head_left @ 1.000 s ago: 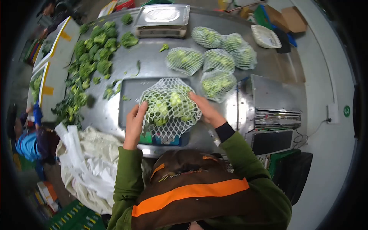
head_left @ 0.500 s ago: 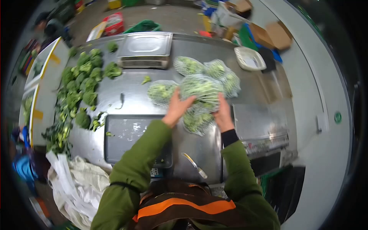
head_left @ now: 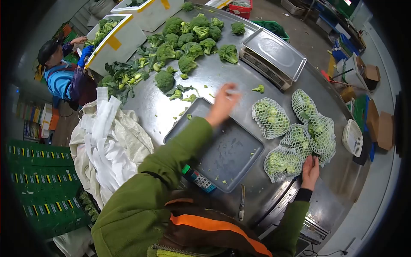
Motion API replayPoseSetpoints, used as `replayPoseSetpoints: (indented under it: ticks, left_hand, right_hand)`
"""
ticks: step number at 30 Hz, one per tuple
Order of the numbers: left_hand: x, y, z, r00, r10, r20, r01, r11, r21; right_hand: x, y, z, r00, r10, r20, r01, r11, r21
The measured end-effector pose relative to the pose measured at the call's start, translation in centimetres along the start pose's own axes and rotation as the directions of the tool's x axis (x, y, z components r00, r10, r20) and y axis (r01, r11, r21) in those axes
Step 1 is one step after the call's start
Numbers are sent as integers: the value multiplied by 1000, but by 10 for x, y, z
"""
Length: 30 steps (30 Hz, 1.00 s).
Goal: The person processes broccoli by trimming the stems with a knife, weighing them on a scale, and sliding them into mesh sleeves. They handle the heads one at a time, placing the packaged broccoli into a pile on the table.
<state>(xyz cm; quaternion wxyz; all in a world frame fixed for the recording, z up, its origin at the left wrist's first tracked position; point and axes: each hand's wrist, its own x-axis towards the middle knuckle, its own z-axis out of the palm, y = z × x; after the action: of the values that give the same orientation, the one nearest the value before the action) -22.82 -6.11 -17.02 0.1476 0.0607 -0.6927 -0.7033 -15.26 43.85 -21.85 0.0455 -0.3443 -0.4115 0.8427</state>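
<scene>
My left hand [head_left: 224, 105] hovers over the far edge of a shallow grey tray [head_left: 216, 160], its fingers smeared by motion. My right hand [head_left: 310, 172] has its fingers stretched out and slightly apart against the near side of a cluster of broccoli in white foam netting [head_left: 296, 139]. Several netted heads lie together there, and one more netted broccoli [head_left: 271, 118] lies just left of them. Left of the scale is a pile of bare green broccoli heads [head_left: 186, 64]. A small knife [head_left: 242, 203] rests on the steel table below the tray.
A scale [head_left: 274, 58] stands at the table's far side. White strips lie on a pale sack [head_left: 132, 132] at left. A person in blue gloves [head_left: 64, 81] works at a white box [head_left: 122, 45]. A white basket [head_left: 352, 137] sits at right.
The view has swung left. Both hands were on a netted broccoli; it now lies among the others. My left hand has moved away toward the tray, while my right stays by the netted heads.
</scene>
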Motion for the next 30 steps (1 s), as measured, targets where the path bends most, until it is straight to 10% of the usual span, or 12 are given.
replayPoseSetpoints:
  ticks: [2, 6, 12, 22, 24, 25, 30]
  left_hand:
    - [34, 1, -70, 920, 241, -309, -95, 902, 421]
    - [74, -37, -198, 889, 417, -191, -14, 441, 897]
    - [80, -53, -272, 999, 16, -44, 45, -60, 997]
    - [65, -59, -286, 931, 204, -302, 271, 168, 948]
    - [70, -70, -310, 774, -158, -613, 525, 701, 482]
    - [58, -32, -291, 726, -499, -474, 477, 861, -175]
    - [4, 20, -263, 854, -428, 295, 479, 429, -766]
  right_hand:
    - [-38, 7, 1, 993, -51, 102, 62, 993, -103]
    - [-91, 31, -4, 993, -118, 26, 120, 988, -99]
    - [-134, 57, 5, 998, -62, -32, 59, 992, -110]
    - [-149, 79, 89, 992, -127, 27, 127, 905, -405]
    - [-156, 85, 103, 993, -111, 37, 116, 889, -444]
    - [-159, 89, 106, 993, -102, 55, 115, 886, -449]
    - [-177, 107, 140, 994, -53, 93, 92, 874, -477]
